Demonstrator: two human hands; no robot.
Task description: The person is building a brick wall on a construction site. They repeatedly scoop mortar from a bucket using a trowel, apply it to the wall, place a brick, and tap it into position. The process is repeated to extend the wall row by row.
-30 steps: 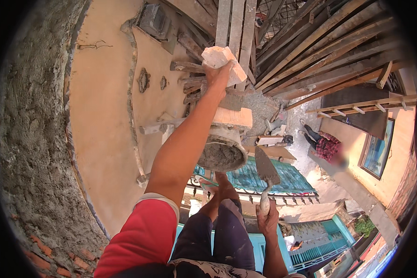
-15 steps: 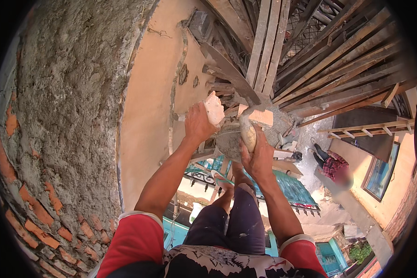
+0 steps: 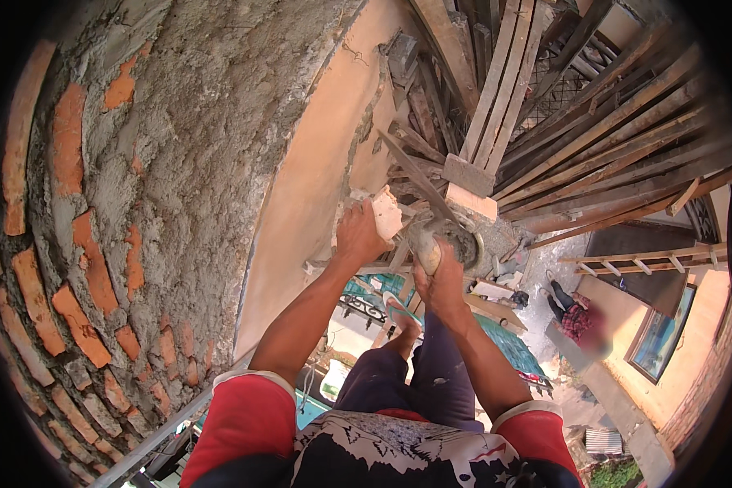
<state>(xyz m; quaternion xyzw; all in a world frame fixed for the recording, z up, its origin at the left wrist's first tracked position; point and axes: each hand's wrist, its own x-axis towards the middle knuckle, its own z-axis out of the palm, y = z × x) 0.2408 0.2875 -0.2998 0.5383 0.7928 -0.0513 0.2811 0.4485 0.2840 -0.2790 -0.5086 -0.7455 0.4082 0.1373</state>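
Note:
My left hand [image 3: 361, 232] is closed around a pale, broken piece of brick [image 3: 388, 213]. To its right, my right hand [image 3: 441, 281] grips a mortar-smeared trowel [image 3: 428, 257] by its thick tan handle; its front end is caked grey and hard to make out. Just beyond that hand is a round bucket [image 3: 479, 244] with grey mortar [image 3: 462, 246] inside. A pale orange brick [image 3: 472, 203] and a grey block [image 3: 468, 174] lie beyond the bucket. A dark narrow board [image 3: 417, 175] slants in front of them.
A rough wall of mortar [image 3: 211, 122] and exposed bricks [image 3: 81, 325] rises on my left. Long timbers [image 3: 610, 130] are stacked at the far right. Far below, a person [image 3: 576, 315] is beside a ladder [image 3: 651, 259]. Turquoise sheeting [image 3: 504, 346] lies below me.
My view has swung left, bringing more bricks into sight. Both hands have shifted slightly downrange; the trowel has moved left, nearer the brick piece. Both holds are unchanged.

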